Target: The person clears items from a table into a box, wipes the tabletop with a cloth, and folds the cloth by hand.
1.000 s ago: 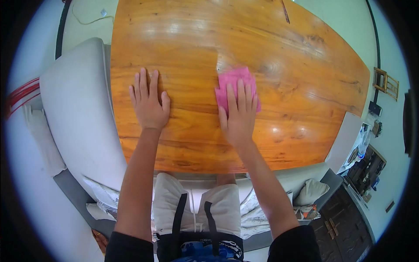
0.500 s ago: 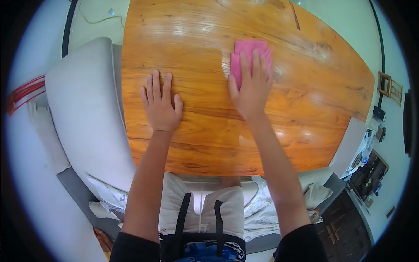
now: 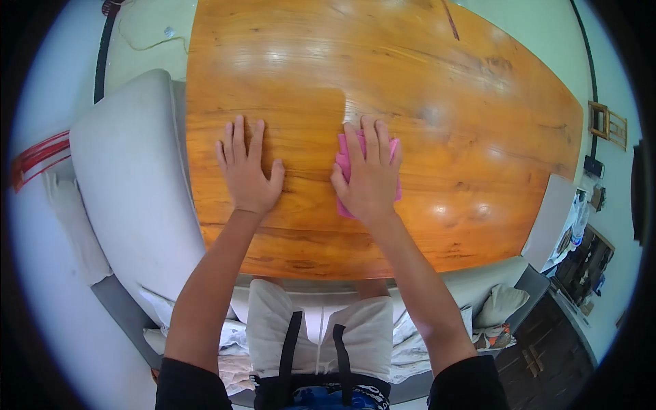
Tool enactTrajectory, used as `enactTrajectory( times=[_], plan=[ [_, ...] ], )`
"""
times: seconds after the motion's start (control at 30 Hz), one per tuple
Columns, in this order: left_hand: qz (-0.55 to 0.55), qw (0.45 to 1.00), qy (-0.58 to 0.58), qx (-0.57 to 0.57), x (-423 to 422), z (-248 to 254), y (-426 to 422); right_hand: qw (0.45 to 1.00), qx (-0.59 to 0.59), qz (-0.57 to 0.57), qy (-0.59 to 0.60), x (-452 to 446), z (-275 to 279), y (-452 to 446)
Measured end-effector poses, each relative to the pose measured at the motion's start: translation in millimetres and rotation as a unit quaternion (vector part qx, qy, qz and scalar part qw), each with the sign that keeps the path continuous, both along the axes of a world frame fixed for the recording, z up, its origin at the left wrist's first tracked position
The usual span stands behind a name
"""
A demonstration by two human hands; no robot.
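Both arms stretch forward over the near edge of the wooden table (image 3: pixel 465 143), black sleeves (image 3: pixel 468 383) ending above the elbows and forearms angled slightly inward from below. The left hand (image 3: pixel 249 181) lies palm down on the tabletop, toward the table's left edge. It is fully spread and has hold of nothing: the four fingers stretch out straight toward the table's far edge with gaps between them, and the thumb stands well away, pointing inward. Its wrist is bent a little, so the hand tips upright while the forearm slants.

The right hand (image 3: pixel 369 181) is also palm down and flat, over the pink cloth (image 3: pixel 343 150), which rests on the near half of the table, around the middle of its width. The fingers are long and slightly parted, their tips at or just beyond the cloth's far edge; the thumb juts out to the left, across the cloth's left border. Pink shows between the fingers and along both sides of the palm. The hand covers the cloth from above rather than closing around it; whether any fold is pinched underneath, I cannot tell.

A pale sofa (image 3: pixel 130 171) runs alongside the table's left edge.
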State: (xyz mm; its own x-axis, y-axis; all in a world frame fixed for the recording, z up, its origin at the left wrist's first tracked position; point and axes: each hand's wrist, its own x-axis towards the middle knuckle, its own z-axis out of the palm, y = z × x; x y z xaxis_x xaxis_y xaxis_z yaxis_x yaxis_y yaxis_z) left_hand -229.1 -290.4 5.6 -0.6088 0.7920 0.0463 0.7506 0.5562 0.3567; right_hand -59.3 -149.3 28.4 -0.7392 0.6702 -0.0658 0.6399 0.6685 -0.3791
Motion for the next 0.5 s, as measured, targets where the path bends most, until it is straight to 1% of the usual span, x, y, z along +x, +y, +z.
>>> enactTrajectory(
  times=[0.1,0.2,0.3,0.4,0.5],
  plan=[
    [-0.013,0.999,-0.012,0.036,-1,0,-3,1.000,0.006,0.001,0.008,9,-3,-6],
    [-0.061,0.996,-0.034,0.057,-2,5,-5,0.999,0.011,0.009,0.028,12,-5,-9],
    [-0.147,0.986,-0.031,0.072,-2,8,-7,0.999,0.012,0.017,0.035,15,-1,-11],
    [-0.254,0.964,-0.059,0.060,9,6,-4,0.999,0.017,0.036,0.025,22,2,-18],
    [-0.170,0.982,-0.067,0.046,44,20,3,0.997,0.004,0.067,0.028,33,1,-23]
  ],
)
